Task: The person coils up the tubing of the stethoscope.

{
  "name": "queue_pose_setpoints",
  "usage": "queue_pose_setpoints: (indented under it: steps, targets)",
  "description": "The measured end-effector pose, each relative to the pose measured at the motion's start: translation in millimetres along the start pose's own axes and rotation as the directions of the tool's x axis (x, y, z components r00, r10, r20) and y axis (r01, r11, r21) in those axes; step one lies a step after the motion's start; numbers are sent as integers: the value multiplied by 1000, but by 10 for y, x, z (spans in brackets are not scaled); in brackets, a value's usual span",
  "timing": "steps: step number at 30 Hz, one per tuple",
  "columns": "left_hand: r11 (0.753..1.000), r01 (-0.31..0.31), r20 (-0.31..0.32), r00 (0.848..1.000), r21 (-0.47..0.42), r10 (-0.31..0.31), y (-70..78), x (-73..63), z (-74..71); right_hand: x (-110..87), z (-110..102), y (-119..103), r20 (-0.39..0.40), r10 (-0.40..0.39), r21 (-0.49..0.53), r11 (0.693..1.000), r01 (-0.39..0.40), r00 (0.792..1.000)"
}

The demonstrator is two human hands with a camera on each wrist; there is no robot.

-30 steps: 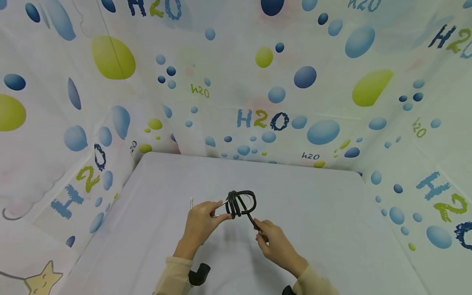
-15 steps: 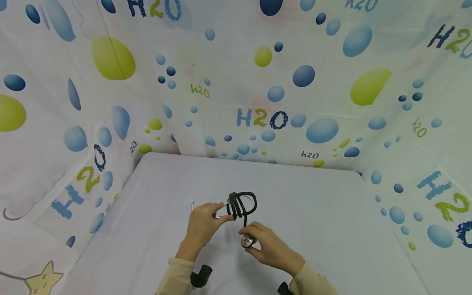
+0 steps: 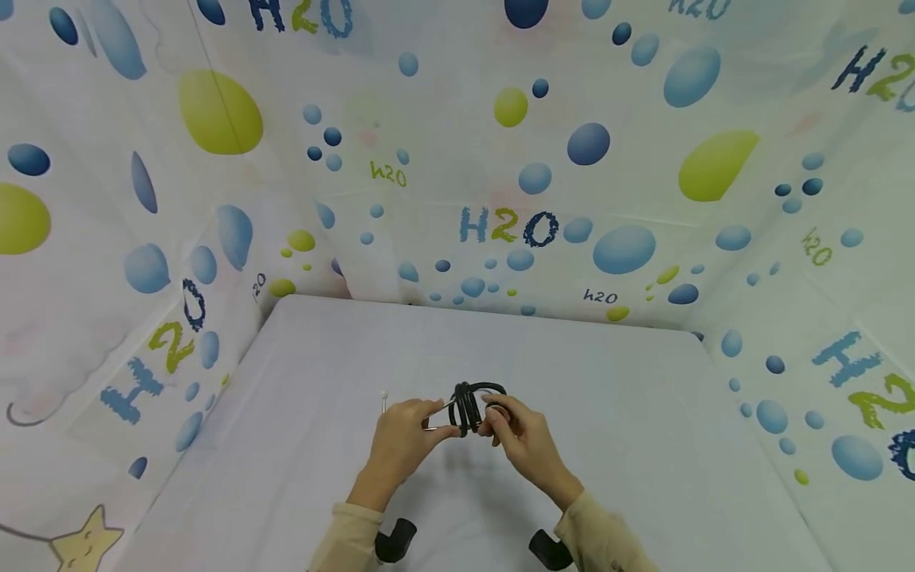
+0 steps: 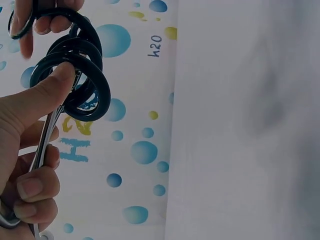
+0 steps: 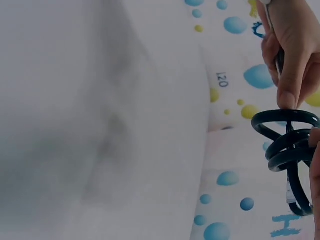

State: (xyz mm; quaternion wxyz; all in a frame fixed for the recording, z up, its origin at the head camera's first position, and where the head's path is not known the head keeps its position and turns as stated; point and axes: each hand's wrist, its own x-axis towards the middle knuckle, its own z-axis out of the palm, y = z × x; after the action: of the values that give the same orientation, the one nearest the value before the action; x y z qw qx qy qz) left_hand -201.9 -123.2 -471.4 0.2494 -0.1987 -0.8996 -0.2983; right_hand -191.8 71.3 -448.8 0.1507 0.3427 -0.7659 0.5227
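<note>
A stethoscope is held above the table, its black tubing (image 3: 466, 409) wound in several loops round the metal ear tubes (image 4: 46, 134). My left hand (image 3: 402, 441) grips those tubes, with the thumb against the nearest loop in the left wrist view. One pale ear tip (image 3: 384, 395) sticks up behind that hand. At the other end of the coil, my right hand (image 3: 527, 446) pinches the round chest piece (image 3: 497, 410) close to the tubing. Fingers cover much of the chest piece. Only part of the right hand shows at the right wrist view's edge.
Beneath both hands lies a white-covered table (image 3: 608, 397). A white cloth backdrop (image 3: 443, 175) with blue and green dots and H2O lettering rises behind it and along both sides. Black wrist mounts (image 3: 395, 540) sit at the sleeve cuffs.
The right hand first drew the tubing's free end down and toward me, then brought the chest piece up against the coil. The left hand kept its grip and shifted slightly right.
</note>
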Motion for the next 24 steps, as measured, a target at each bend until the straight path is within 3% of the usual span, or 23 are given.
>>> queue_pose_setpoints:
  steps: [4,7,11,13,16,21,24]
  targets:
    - [1000,-6,7,1000,1,6,5,-1,-7,45,3,-91,-32,-49,22,999,49,998]
    - [1000,8,4,1000,8,-8,-9,-7,-20,26,-6,-44,26,-30,112,993,27,999]
    - [1000,26,9,1000,9,-26,-36,-15,-27,-38,-22,73,146,41,187,980,-68,988]
    - [999,34,15,999,6,-34,-46,-19,-23,-54,-24,102,194,61,159,983,-93,979]
    - [999,47,29,998,-9,-47,-57,-27,-3,-55,-19,110,230,44,93,993,-67,972]
    - [999,43,33,999,-6,-42,-82,-36,39,-34,2,107,183,10,15,1000,-13,983]
    - [999,46,30,998,14,-47,-105,-38,35,-39,12,105,147,-18,-86,996,31,989]
